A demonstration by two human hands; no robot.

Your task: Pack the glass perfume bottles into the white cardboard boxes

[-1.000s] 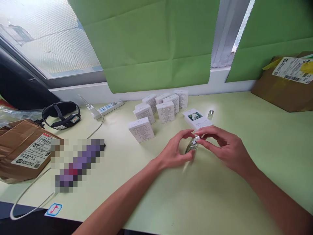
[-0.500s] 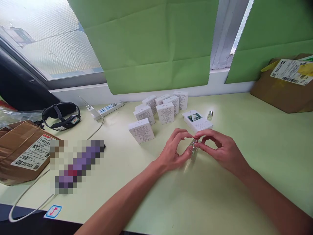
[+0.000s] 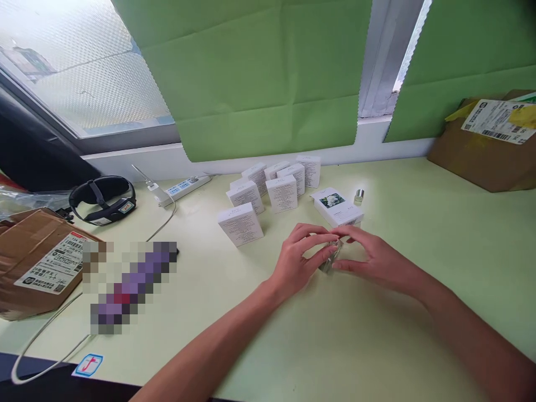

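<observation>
A small clear glass bottle (image 3: 330,259) stands on the table, partly hidden by my fingers. My left hand (image 3: 304,254) pinches its upper part, thumb against the near side and fingers over the top. My right hand (image 3: 368,254) curves round the bottle from the right, forefinger near its top and thumb by its side. Just beyond the hands lies a white box (image 3: 340,206) with a white-flower picture. A short silver cap (image 3: 359,196) rests to the right of that box.
Several white printed boxes (image 3: 282,194) stand at the back. To the left are a brown carton (image 3: 54,257), a black head strap (image 3: 104,201), a power strip (image 3: 184,190), a white cable (image 3: 46,324) and a blurred purple object (image 3: 134,287). Another carton (image 3: 481,156) sits at the far right.
My left fingers have closed in over the bottle's top. The right thumb has dropped from the top to lower beside the bottle. The view has shifted slightly.
</observation>
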